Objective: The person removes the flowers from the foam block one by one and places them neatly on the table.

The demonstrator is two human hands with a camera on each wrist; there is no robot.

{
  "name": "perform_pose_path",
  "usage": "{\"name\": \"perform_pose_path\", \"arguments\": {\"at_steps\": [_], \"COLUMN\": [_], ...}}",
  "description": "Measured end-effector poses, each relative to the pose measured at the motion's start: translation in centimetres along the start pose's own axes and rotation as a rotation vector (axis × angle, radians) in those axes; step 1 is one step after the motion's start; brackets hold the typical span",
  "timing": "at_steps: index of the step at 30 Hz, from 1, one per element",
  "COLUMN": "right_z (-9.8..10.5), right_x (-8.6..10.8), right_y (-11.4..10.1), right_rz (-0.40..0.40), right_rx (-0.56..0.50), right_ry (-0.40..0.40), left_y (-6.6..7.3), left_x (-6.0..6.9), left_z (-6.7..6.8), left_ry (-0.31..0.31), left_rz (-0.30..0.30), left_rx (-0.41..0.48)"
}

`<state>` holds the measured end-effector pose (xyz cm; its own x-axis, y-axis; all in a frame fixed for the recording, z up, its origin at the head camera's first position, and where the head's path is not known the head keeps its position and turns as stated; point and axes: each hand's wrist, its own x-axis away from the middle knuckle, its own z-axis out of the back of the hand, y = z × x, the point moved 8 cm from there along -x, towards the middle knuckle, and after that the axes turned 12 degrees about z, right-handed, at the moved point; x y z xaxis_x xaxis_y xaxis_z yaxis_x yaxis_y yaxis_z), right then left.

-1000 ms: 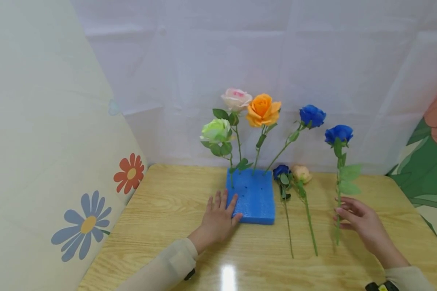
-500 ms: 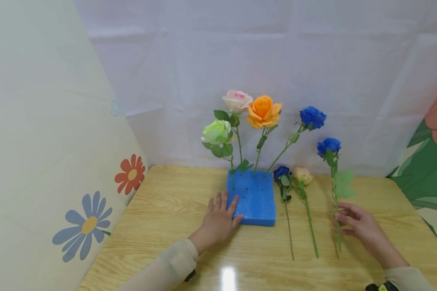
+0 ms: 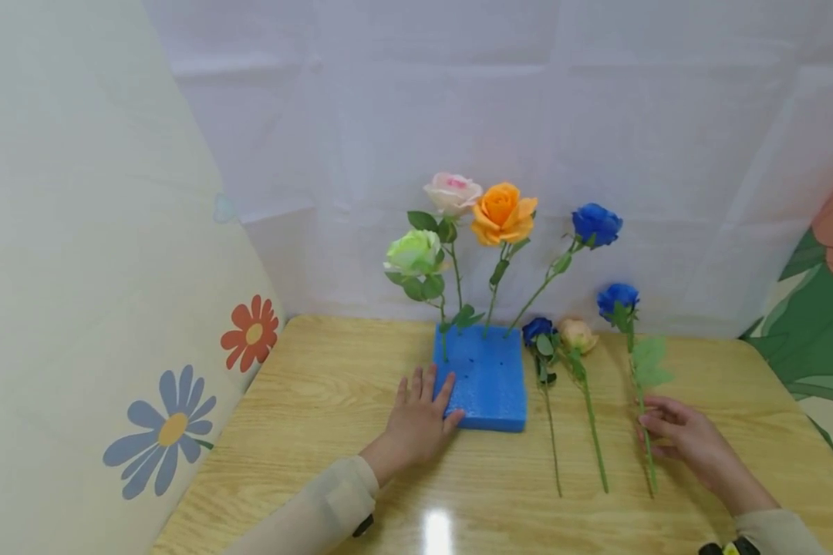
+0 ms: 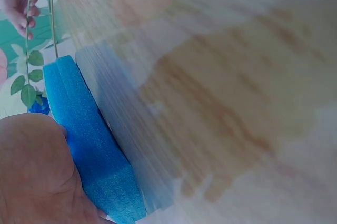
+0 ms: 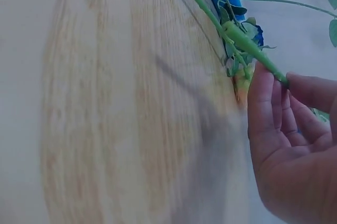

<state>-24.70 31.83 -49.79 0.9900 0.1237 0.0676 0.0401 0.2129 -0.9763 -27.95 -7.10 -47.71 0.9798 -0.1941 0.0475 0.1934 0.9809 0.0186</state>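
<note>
My right hand (image 3: 690,439) pinches the green stem of a blue rose (image 3: 618,301) between thumb and fingers, at the right of the table. In the right wrist view the stem's lower end (image 5: 242,40) juts out from the fingertips. My left hand (image 3: 419,420) lies with fingers spread on the left edge of a blue foam block (image 3: 489,401). Standing in that block are a green rose (image 3: 414,252), a pink rose (image 3: 453,193), an orange rose (image 3: 503,213) and another blue rose (image 3: 597,224), which leans right.
Between the block and my right hand, a dark blue rose (image 3: 539,330) and a peach rose (image 3: 578,336) lie on the wooden table (image 3: 319,401). Several small holes show in the block's top. A white cloth (image 3: 361,139) hangs behind the table.
The blue rose in my right hand has come down, its bloom shifting left as well. My right hand has lowered slightly. My left hand stays on the foam block.
</note>
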Motion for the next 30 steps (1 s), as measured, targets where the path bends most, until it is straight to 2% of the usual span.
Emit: {"name": "perform_pose_path", "arguments": {"at_steps": [8, 14, 24, 30], "right_z": [-0.2, -0.1, -0.3, -0.5], "right_x": [-0.2, -0.2, -0.1, -0.1], "right_y": [0.7, 1.6, 2.7, 2.6], "right_rz": [-0.006, -0.049, -0.117, -0.126], "right_rx": [-0.064, -0.07, -0.029, 0.012], "right_ry": [-0.026, -0.028, -0.045, -0.055], "left_y": [-0.1, -0.1, 0.0, 0.0], "left_x": [-0.1, 0.0, 0.2, 0.2], "left_z": [0.0, 0.0, 0.1, 0.1], "left_ry": [0.005, 0.003, -0.002, 0.003], "left_rz": [0.003, 0.003, -0.003, -0.005], "left_rx": [-0.003, -0.006, 0.004, 0.009]}}
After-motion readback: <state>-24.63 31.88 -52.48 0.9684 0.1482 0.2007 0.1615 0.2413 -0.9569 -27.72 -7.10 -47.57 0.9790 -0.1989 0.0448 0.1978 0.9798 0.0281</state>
